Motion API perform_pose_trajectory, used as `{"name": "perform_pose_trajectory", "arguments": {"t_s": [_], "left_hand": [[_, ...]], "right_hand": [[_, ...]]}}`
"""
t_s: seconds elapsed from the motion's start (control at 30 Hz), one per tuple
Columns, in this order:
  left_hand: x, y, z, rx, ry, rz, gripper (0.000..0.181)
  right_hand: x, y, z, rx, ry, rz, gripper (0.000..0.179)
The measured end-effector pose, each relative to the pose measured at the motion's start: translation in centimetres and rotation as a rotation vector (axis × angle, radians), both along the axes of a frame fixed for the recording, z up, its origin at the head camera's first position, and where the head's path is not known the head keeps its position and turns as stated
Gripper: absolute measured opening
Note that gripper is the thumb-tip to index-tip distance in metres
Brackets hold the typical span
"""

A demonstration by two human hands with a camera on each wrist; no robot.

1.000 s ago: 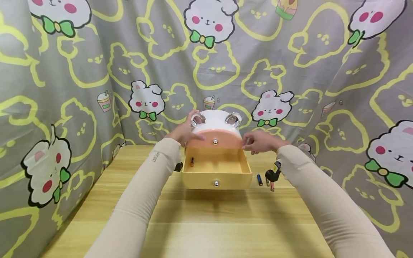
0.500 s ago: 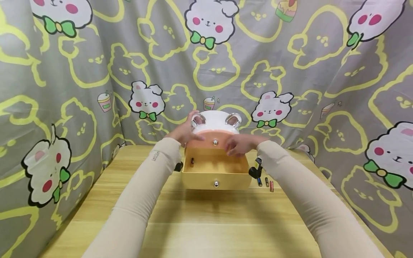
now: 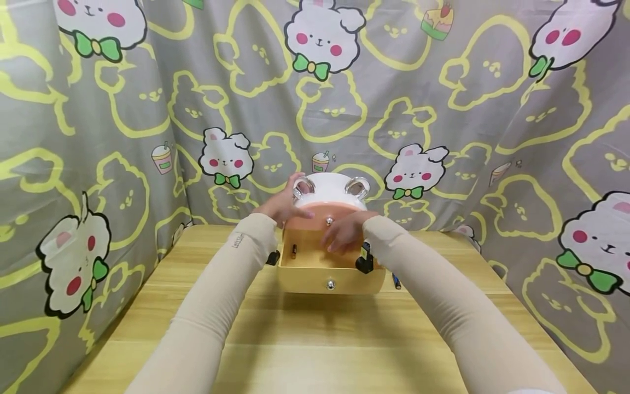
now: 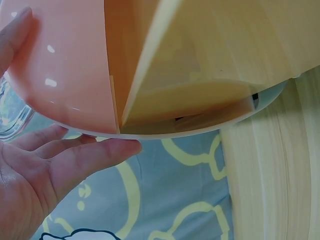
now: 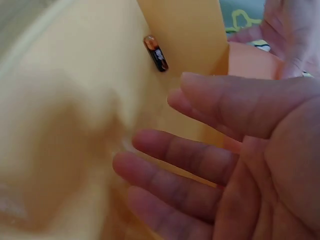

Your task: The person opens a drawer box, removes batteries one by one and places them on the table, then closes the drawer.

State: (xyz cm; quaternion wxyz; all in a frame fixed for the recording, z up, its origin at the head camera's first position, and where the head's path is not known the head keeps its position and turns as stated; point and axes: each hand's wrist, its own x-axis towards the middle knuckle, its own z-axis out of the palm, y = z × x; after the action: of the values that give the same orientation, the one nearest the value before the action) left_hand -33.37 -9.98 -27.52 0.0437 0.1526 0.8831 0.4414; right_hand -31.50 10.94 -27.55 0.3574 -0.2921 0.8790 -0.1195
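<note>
A small white storage box (image 3: 328, 187) with clear ear shapes has an orange upper drawer (image 3: 315, 212) and a pulled-out yellow lower drawer (image 3: 305, 279). My left hand (image 3: 283, 205) holds the box's left side, its thumb on the orange front; other fingers lie along the side in the left wrist view. My right hand (image 3: 344, 232) hovers inside the yellow drawer. In the right wrist view its fingers (image 5: 190, 160) are loosely bent, with nothing held. One small black-and-copper battery (image 5: 156, 53) lies in the drawer, apart from the fingers.
A blue battery (image 3: 396, 282) lies on the wooden table (image 3: 315, 350) right of the drawer, partly hidden by the right arm. Patterned grey curtains (image 3: 266, 109) hang behind and at both sides. A black wrist camera (image 3: 365, 260) sits at the right wrist.
My right hand has moved left from the box's right side, past the orange drawer front and down into the yellow drawer. Its arm now hides some batteries on the table. My left hand has stayed put.
</note>
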Motion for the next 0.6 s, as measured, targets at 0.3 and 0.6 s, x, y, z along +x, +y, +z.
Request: {"name": "perform_pose_trajectory", "arguments": {"t_s": [0.3, 0.6], "left_hand": [[0.0, -0.1, -0.1, -0.004, 0.009, -0.001, 0.117], [0.1, -0.1, 0.1, -0.027, -0.009, 0.002, 0.115]], "right_hand": [[0.1, -3.3, -0.3, 0.097, -0.194, 0.022, 0.053], [-0.5, -7.2, -0.2, 0.128, -0.22, 0.093, 0.052]]}}
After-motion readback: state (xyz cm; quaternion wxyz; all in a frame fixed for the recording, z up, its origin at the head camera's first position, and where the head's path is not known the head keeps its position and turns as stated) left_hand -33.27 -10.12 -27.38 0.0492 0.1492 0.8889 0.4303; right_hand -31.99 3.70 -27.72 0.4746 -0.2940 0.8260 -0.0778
